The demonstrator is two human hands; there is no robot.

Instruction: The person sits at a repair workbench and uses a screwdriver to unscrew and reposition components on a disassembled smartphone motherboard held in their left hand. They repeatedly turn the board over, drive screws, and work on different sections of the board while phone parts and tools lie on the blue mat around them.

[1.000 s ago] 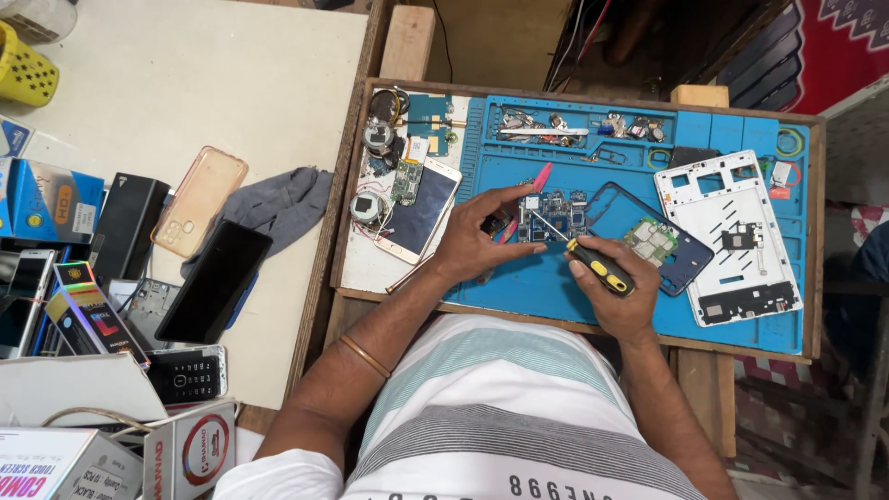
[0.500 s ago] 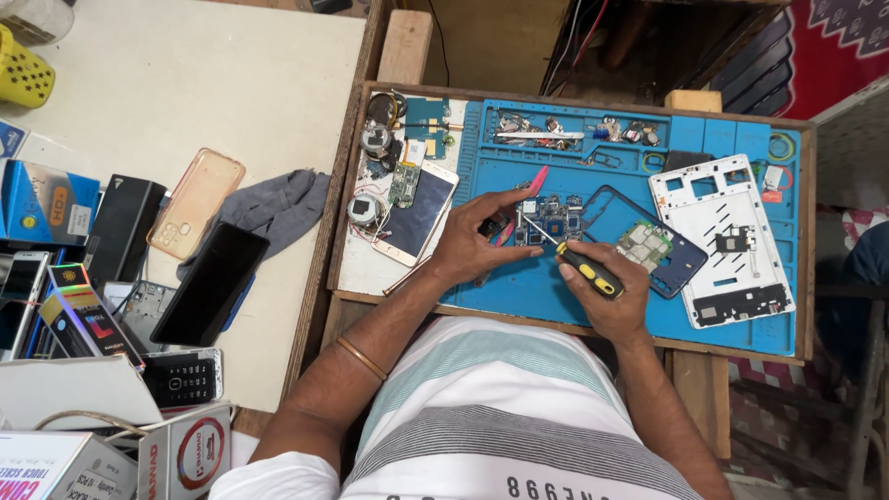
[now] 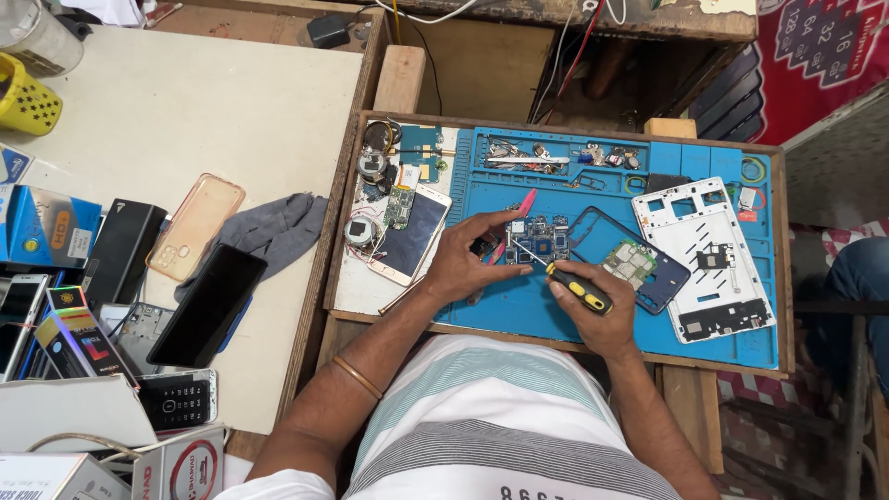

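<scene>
Right at the middle of the blue work mat (image 3: 556, 315) lies a small circuit board (image 3: 539, 239). The left hand (image 3: 468, 264) pins it down, fingers curled at its edge. The right hand (image 3: 597, 310) is wrapped around a yellow-and-black screwdriver (image 3: 574, 287), tip on the board. Beside it, a dark phone frame (image 3: 639, 264) and white back panel (image 3: 708, 259).
</scene>
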